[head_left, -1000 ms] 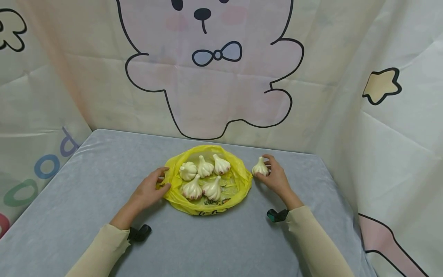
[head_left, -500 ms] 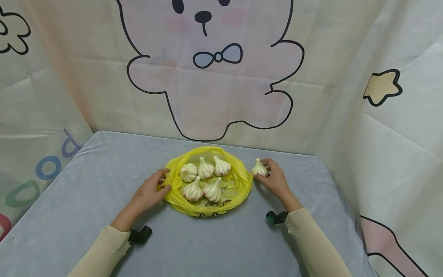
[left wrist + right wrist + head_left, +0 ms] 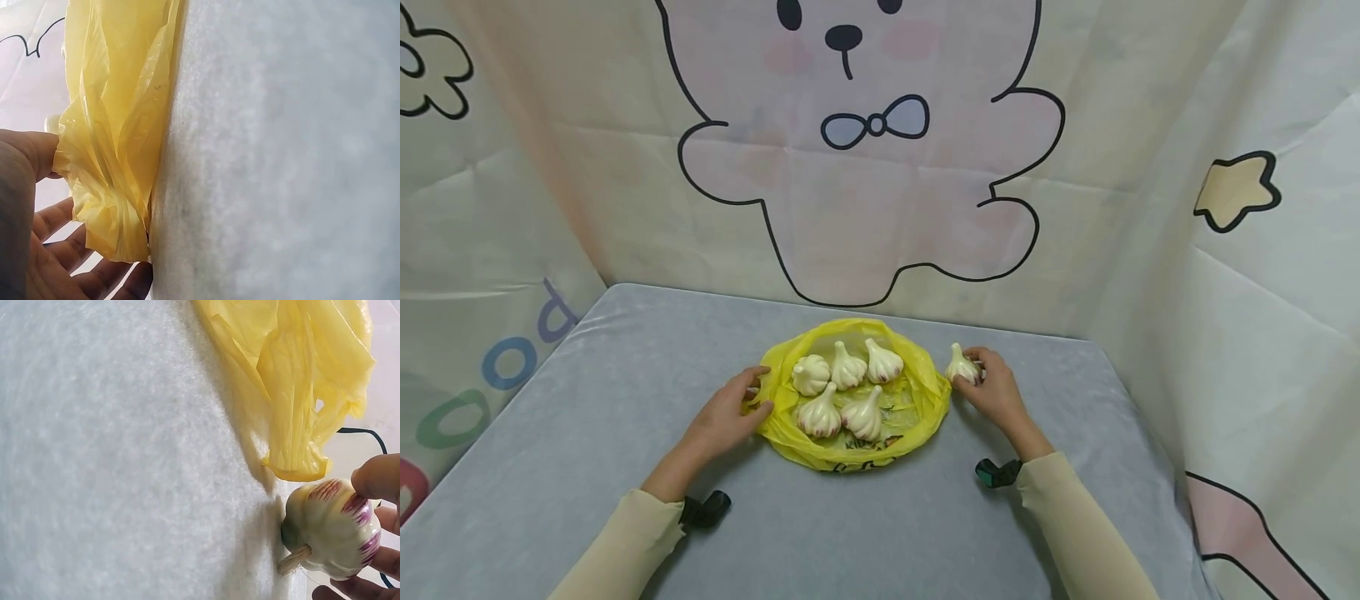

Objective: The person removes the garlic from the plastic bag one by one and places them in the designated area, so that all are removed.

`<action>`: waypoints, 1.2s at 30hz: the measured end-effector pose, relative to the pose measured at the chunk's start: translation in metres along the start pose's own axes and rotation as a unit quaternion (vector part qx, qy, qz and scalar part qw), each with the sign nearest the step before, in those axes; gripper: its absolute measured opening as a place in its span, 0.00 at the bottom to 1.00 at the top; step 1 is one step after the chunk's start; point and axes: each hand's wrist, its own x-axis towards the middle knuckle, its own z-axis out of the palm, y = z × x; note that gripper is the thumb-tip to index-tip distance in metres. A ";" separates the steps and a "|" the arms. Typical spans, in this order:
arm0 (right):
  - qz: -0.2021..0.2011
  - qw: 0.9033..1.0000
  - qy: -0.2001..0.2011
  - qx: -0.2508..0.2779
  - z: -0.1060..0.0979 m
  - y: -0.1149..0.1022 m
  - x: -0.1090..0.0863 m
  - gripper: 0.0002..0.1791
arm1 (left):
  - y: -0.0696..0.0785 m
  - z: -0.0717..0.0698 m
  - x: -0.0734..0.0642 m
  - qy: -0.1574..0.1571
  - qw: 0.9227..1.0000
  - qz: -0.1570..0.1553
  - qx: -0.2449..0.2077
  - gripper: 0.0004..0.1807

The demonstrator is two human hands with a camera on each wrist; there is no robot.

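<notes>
Your right hand pinched garlic bulb just right of yellow plastic bag; your left hand held bag's left rim between thumb and fingers. Likely needed from you: light side grip on glossy bulb, steady rim, no snagging thin plastic.

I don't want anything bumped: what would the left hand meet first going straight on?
The yellow bag, whose rim the left hand touches; beyond that, probably the rear-left garlic bulb, though depth is hard to judge.
</notes>
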 end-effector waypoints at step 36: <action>-0.051 0.998 0.030 0.039 -0.011 -0.053 -0.015 0.24 | 0.003 -0.001 0.001 -0.013 1.000 -0.009 0.008 0.33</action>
